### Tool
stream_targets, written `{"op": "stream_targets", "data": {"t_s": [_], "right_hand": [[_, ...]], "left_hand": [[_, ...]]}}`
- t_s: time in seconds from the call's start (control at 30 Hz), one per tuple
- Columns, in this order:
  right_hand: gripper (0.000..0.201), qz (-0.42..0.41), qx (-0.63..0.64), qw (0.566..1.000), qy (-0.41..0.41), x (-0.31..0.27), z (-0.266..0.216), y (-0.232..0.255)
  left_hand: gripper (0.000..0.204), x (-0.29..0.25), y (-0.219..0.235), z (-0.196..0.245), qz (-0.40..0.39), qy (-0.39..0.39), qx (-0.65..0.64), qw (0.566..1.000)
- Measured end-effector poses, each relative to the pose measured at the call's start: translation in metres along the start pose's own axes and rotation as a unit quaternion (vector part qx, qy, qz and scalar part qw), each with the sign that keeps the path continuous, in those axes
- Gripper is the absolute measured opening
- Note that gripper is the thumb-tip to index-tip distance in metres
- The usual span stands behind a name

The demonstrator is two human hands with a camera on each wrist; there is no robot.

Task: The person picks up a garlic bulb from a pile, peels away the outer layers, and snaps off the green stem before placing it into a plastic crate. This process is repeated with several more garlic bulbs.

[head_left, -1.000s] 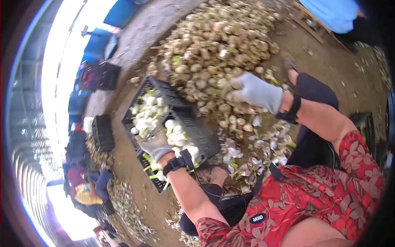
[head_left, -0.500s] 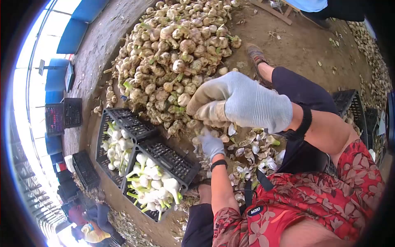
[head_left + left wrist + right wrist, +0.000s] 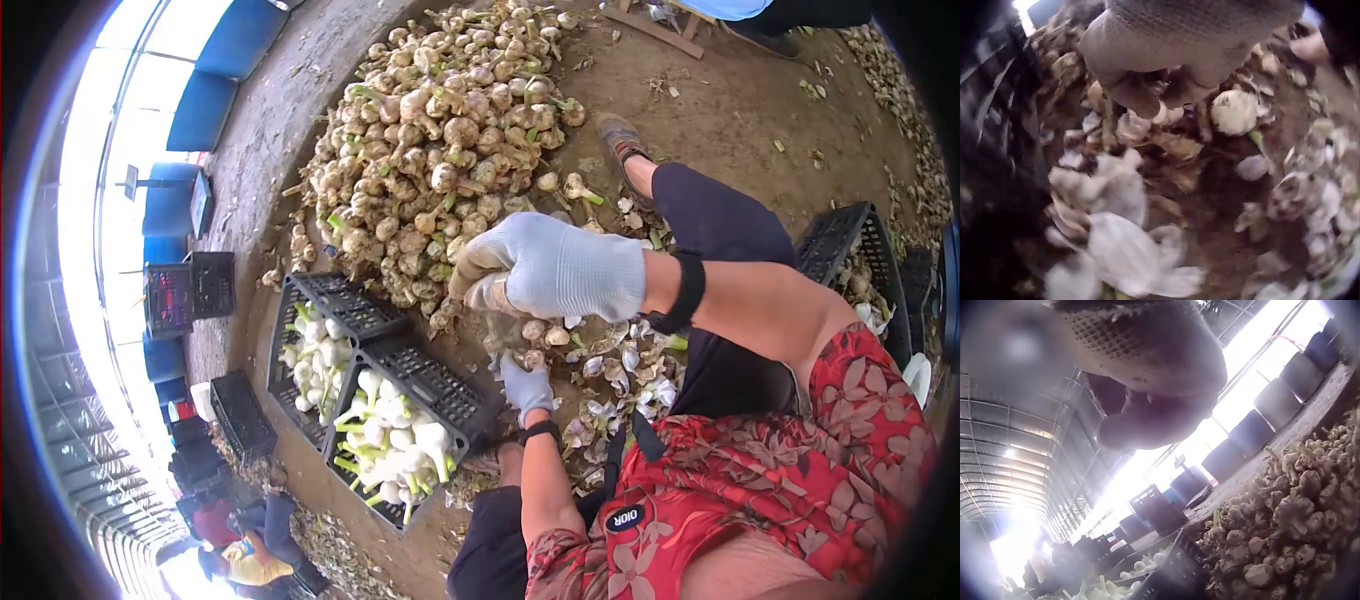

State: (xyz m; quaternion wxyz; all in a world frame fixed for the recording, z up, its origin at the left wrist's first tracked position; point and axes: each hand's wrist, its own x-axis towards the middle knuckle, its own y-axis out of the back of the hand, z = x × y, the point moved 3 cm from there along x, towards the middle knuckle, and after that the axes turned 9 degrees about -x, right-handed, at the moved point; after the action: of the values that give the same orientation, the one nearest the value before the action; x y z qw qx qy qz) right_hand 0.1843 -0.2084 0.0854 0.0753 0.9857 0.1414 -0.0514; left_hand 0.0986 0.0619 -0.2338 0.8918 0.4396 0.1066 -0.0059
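Right hand (image 3: 560,265) curled near my left hand (image 3: 526,384), what either grips I cannot tell, crate (image 3: 428,380) edge beside my left, dirt (image 3: 700,125) stretching past the garlic pile (image 3: 440,150).

Blue panels (image 3: 200,112) are lining the bright side, two dark crates (image 3: 190,291) are standing together nearby, someone (image 3: 255,560) is wearing yellow, and a wooden frame (image 3: 655,30) is resting near another person (image 3: 790,14).
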Motion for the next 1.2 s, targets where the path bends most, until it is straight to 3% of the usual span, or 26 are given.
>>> {"op": "stream_targets", "data": {"t_s": [0.03,0.07,0.1,0.13,0.17,0.2,0.23,0.27,0.3,0.4,0.43,0.53,0.57,0.67,0.7,0.8,0.83,0.93,0.97,1.07,1.2], "right_hand": [[0.027,0.014,-0.050,0.997,0.061,0.006,0.012,-0.009],[0.027,0.004,-0.080,0.995,0.064,0.008,0.023,-0.016],[0.028,-0.007,-0.112,0.991,0.069,0.008,0.028,-0.023],[0.029,-0.017,-0.145,0.987,0.075,0.008,0.032,-0.031],[0.031,-0.024,-0.176,0.982,0.061,0.006,0.040,-0.040],[0.034,-0.030,-0.208,0.976,0.048,0.004,0.049,-0.050],[0.036,-0.035,-0.241,0.969,0.035,0.001,0.057,-0.060],[0.048,-0.085,-0.173,0.981,-0.017,-0.004,0.066,-0.074],[0.053,-0.118,-0.109,0.985,-0.056,-0.013,0.065,-0.085],[0.059,-0.158,0.051,0.981,-0.102,-0.041,0.050,-0.117],[0.057,-0.171,0.082,0.973,-0.129,-0.045,0.050,-0.125],[0.051,-0.096,0.041,0.994,-0.041,-0.043,0.071,-0.142],[0.046,-0.086,0.063,0.994,-0.025,-0.045,0.078,-0.148],[0.044,-0.079,-0.004,0.996,-0.037,-0.061,0.069,-0.149],[0.045,-0.065,-0.015,0.997,-0.030,-0.063,0.069,-0.152],[0.043,-0.081,-0.043,0.996,-0.003,-0.064,0.064,-0.149],[0.039,-0.118,0.018,0.989,-0.084,-0.072,0.066,-0.145],[0.033,-0.162,0.076,0.976,-0.127,-0.076,0.064,-0.135],[0.029,-0.175,0.102,0.970,-0.136,-0.074,0.075,-0.136],[0.025,-0.185,0.087,0.974,-0.103,-0.073,0.078,-0.131],[0.019,-0.177,0.059,0.975,-0.119,-0.078,0.065,-0.123]], "left_hand": [[0.049,-0.008,0.009,0.001,0.026,-0.004,-0.084,0.996],[0.048,-0.015,0.017,-0.002,0.033,0.055,-0.229,0.971],[0.046,-0.024,0.034,0.008,0.040,0.109,-0.372,0.921],[0.044,-0.034,0.052,0.023,0.046,0.157,-0.507,0.846],[0.041,-0.048,0.077,0.052,0.068,0.153,-0.614,0.771],[0.042,-0.058,0.099,0.082,0.049,0.106,-0.732,0.672],[0.039,-0.064,0.115,0.093,0.026,0.071,-0.778,0.624],[0.037,-0.071,0.129,0.104,-0.001,0.034,-0.819,0.573],[0.033,-0.082,0.146,0.126,-0.020,-0.005,-0.824,0.567],[0.035,-0.103,0.166,0.154,-0.015,-0.064,-0.771,0.633],[0.042,-0.111,0.168,0.158,0.001,-0.042,-0.761,0.647],[0.058,-0.123,0.170,0.151,0.022,-0.041,-0.678,0.734],[0.052,-0.128,0.173,0.150,0.016,-0.064,-0.677,0.733],[0.049,-0.135,0.169,0.146,0.070,-0.038,-0.552,0.830],[0.050,-0.134,0.167,0.143,0.083,-0.087,-0.530,0.840],[0.046,-0.137,0.164,0.135,0.099,-0.134,-0.443,0.881],[0.047,-0.138,0.162,0.133,0.087,-0.119,-0.475,0.868],[0.050,-0.139,0.158,0.129,0.051,-0.078,-0.562,0.822],[0.058,-0.140,0.157,0.130,0.024,-0.046,-0.600,0.798],[0.058,-0.143,0.158,0.135,-0.012,-0.044,-0.722,0.690],[0.059,-0.144,0.159,0.138,0.011,-0.038,-0.720,0.693]]}}
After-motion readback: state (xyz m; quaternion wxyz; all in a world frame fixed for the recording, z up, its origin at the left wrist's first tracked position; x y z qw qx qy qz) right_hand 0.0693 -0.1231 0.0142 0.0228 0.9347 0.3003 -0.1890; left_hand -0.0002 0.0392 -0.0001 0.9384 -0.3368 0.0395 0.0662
